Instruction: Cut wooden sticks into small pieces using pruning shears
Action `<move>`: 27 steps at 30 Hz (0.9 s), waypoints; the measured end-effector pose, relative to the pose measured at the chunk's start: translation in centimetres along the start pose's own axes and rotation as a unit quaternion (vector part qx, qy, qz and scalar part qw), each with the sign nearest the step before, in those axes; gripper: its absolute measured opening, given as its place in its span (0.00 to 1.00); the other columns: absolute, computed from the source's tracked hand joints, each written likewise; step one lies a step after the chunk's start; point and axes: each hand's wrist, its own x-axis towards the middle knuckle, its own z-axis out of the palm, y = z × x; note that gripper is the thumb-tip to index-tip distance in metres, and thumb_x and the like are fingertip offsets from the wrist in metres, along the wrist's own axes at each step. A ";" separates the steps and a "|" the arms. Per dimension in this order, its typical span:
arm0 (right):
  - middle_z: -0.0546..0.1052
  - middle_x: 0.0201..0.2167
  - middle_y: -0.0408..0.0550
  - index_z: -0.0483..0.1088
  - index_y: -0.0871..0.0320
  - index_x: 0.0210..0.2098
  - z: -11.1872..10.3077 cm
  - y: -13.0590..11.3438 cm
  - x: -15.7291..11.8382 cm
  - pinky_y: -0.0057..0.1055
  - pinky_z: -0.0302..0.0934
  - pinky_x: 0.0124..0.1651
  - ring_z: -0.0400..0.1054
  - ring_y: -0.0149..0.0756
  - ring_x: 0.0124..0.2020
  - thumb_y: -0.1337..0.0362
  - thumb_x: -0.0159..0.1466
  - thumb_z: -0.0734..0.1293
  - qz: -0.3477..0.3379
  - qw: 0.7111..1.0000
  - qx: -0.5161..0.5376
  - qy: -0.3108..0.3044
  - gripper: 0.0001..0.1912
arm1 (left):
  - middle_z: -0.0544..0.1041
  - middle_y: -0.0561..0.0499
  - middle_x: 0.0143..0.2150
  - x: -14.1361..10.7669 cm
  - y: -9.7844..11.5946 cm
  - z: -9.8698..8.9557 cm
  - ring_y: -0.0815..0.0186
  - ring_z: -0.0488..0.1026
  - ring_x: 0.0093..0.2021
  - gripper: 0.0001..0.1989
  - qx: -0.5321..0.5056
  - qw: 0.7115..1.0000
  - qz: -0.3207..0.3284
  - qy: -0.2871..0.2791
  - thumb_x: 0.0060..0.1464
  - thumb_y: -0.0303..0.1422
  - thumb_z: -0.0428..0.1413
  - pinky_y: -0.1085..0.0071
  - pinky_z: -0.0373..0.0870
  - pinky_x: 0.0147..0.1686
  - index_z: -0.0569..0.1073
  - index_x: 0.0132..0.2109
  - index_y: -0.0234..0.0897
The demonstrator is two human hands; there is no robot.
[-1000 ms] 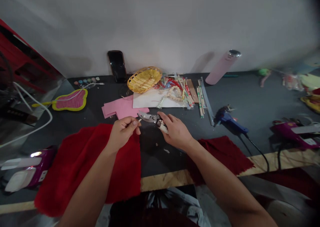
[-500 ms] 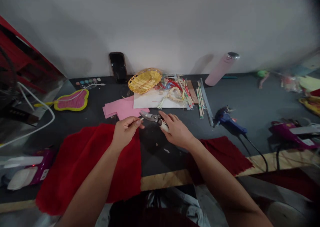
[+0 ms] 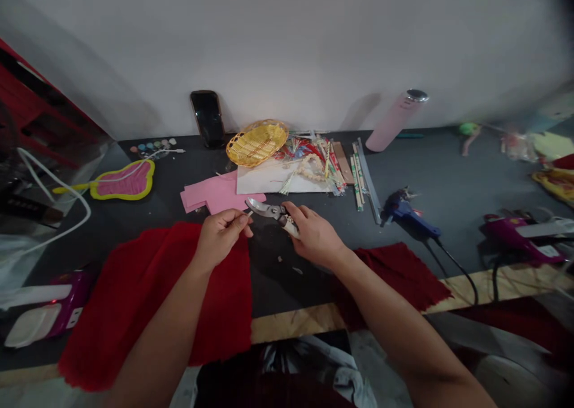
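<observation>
My right hand is closed round the white handles of a pair of pruning shears, whose curved metal blade points left. Between thumb and fingertips, my left hand pinches a small pale stick; most of it is hidden by the fingers. The stick's tip is right by the blade, and whether they touch I cannot tell. Beneath my left wrist lies a red cloth. Small pale scraps rest on the dark tabletop between my arms. Pink paper sheets lie just beyond my left hand.
Farther back are a yellow woven basket, a white sheet with tangled craft bits, and wrapped sticks. A phone and a pink bottle stand by the wall. A blue glue gun with a cord lies right.
The view has shifted slightly, so most things sit a little farther left. Both hands keep their holds, with the stick's tip still close to the blade.
</observation>
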 end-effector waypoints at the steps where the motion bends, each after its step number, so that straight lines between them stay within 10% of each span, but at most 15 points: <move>1: 0.68 0.46 0.57 0.50 0.61 0.63 -0.1 0.0 0.0 0.40 0.60 0.50 0.64 0.45 0.45 0.68 0.57 0.61 0.000 1.000 -0.005 0.003 0.34 | 0.76 0.50 0.23 0.0 0.2 0.0 0.77 0.56 0.15 0.12 -0.015 1.000 -0.007 -0.008 0.53 0.39 0.56 0.77 0.49 0.15 0.75 0.32 0.33; 13: 0.65 0.52 0.58 0.47 0.59 0.65 -0.5 0.7 0.3 0.45 0.57 0.53 0.58 0.47 0.53 0.65 0.59 0.61 -0.083 0.996 0.030 0.002 0.35 | 0.72 0.50 0.16 -0.3 1.1 -1.0 0.79 0.49 0.11 0.15 -0.120 0.972 -0.114 -0.166 0.48 0.43 0.59 0.78 0.40 0.13 0.73 0.28 0.34; 27: 0.69 0.49 0.59 0.51 0.61 0.61 0.3 -0.2 0.1 0.37 0.60 0.49 0.66 0.42 0.46 0.65 0.63 0.59 -0.005 0.999 0.042 0.000 0.27 | 0.79 0.51 0.26 0.0 -0.1 0.5 0.70 0.72 0.26 0.10 0.070 0.995 0.054 0.054 0.53 0.37 0.57 0.76 0.66 0.28 0.76 0.36 0.34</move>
